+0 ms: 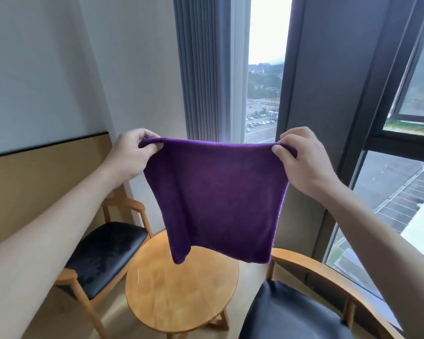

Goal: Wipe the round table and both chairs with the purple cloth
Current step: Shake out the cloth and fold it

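Fingers [146,139] of both raised hands pinching purple cloth [218,199] corners.

High-rise room, seating corner

Two wooden chairs [103,250] flank a round counter [181,289] beside curtained windows [262,94] overlooking parking lots.

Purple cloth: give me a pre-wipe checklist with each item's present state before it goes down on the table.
1. Purple cloth held at both top corners: ok, left hand and right hand pinch it.
2. Cloth hanging spread, not bunched: ok.
3. Cloth touching the round table: not ok, it hangs in the air in front of it.
4. Tabletop free of objects: ok where visible; the far part is hidden by the cloth.
5. Both chairs in view: ok, left chair, right chair.
6. Cloth damp: cannot tell.
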Demonstrator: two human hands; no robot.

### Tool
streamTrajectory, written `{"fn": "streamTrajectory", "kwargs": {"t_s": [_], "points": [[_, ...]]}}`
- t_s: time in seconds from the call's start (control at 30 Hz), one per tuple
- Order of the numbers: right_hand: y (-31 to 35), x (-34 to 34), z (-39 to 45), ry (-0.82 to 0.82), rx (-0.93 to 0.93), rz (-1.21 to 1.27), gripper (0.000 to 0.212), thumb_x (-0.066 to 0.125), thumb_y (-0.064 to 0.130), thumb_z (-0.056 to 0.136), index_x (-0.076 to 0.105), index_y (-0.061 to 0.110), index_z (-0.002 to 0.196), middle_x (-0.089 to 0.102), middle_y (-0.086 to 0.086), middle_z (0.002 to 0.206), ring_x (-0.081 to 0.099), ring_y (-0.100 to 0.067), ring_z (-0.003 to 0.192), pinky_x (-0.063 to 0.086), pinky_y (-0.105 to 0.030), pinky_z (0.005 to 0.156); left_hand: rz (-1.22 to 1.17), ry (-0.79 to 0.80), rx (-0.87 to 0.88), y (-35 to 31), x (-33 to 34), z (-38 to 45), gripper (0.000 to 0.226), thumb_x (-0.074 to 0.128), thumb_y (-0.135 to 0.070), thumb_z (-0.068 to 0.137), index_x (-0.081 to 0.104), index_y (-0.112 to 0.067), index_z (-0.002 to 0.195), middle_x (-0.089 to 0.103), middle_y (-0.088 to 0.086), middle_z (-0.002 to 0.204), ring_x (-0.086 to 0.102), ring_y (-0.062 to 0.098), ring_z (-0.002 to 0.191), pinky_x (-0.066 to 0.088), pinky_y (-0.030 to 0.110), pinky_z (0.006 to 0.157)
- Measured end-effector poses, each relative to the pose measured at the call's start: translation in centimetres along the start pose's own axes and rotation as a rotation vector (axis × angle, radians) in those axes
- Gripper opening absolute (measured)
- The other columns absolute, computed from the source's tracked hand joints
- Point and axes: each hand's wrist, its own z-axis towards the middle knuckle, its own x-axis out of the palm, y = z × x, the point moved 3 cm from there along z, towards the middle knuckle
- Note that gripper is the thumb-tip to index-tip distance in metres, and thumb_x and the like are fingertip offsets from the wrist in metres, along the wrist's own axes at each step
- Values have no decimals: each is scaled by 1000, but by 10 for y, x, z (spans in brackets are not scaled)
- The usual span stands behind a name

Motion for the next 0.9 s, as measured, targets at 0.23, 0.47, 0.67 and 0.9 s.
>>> {"fn": "streamTrajectory", "kwargs": {"t_s": [0.23, 0.47, 0.67, 0.9], "points": [[-4, -19, 16, 18, 128, 118, 20, 60, 27, 100, 70, 15, 86, 66, -1, 74, 55, -10, 63, 41, -18, 56, -158, 185, -121, -18, -4, -4, 69, 59, -62, 94, 62, 7, 91, 60, 12, 81, 52, 26, 73, 43, 39, 75], [-1, -34, 19, 108, 237, 248, 10, 72, 20, 93, 76, 21, 84, 75, -2, 73, 68, -17, 63, 53, -32, 60, -520, 215, -349, -42, -2, -15, 29, 58, -30, 103, 69, -3, 100, 66, 17, 86, 66, 25, 66, 56, 26, 55], [30, -29, 23, 208, 490, 713, 23, 59, 0, 91, 79, 13, 89, 55, -14, 77, 45, -19, 53, 29, -28, 47, -647, 193, -366, -62, 13, -13, 19, 61, -23, 101, 65, -6, 95, 62, 11, 80, 61, 23, 67, 50, 33, 66], [131, -33, 29, 625, 375, 1049, 37, 35, -6, 96, 68, -6, 112, 71, -25, 95, 73, -36, 69, 56, -31, 51, -520, 349, -121, -115, 30, -15, 27, 69, -43, 94, 69, -20, 81, 67, 3, 73, 60, 15, 61, 50, 26, 55]]}}
